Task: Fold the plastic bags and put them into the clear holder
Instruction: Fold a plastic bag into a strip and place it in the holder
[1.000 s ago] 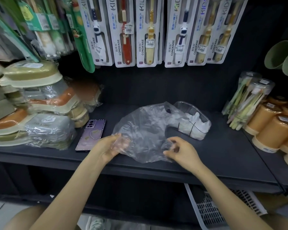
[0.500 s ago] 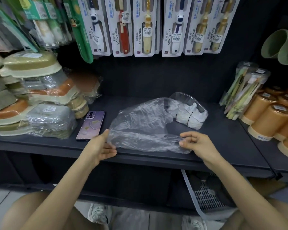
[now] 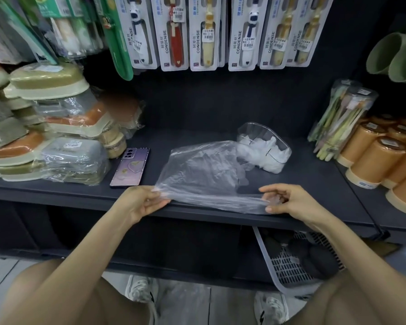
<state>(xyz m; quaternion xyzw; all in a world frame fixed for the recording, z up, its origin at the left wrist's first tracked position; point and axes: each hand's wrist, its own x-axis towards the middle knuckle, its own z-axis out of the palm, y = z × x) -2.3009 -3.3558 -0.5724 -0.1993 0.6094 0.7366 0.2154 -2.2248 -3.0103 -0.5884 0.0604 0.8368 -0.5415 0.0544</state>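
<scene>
Left hand (image 3: 141, 202) and right hand (image 3: 288, 202) pinch the plastic bag (image 3: 204, 170), whose slick film could slip or snag the clear holder (image 3: 256, 127) at 1 o'clock.

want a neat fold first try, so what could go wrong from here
1. The plastic bag lies crumpled on the shelf, pinched only at its near edge by the left hand and right hand. Folding it unsmoothed may give a bulky bundle.
2. The clear holder already holds white bags, so a bulky fold may not fit.
3. The bag's far end seems to reach the holder, so a tug could shift it.
</scene>
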